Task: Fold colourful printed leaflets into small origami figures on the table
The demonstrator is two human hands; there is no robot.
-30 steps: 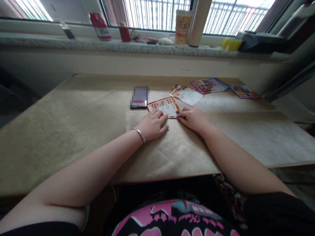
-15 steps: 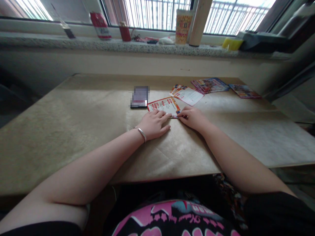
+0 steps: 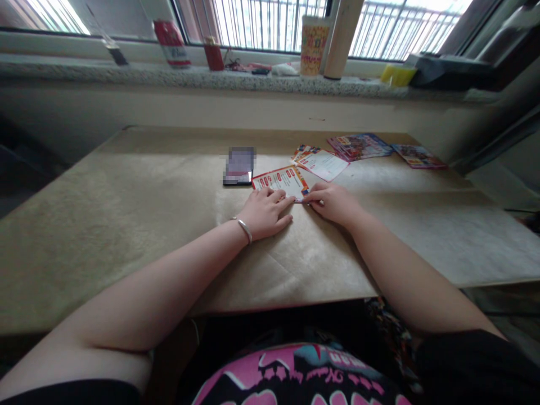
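A white printed card with a red and orange border lies on the table in front of me. My left hand rests over its near left edge, fingers spread out flat. At the card's near right corner, my right hand pinches the edge between thumb and fingers. Just beyond lie more cards of the same kind, fanned over each other with white sides up. Left of the card is a phone, its screen blurred out.
Colourful picture cards lie in a pile at the back right, with another small pile beside them. On the windowsill behind the table stand a red can, a patterned cup and a cardboard tube.
My right hand has shifted very slightly to the left at the card's corner. The left hand and the cards look almost the same.
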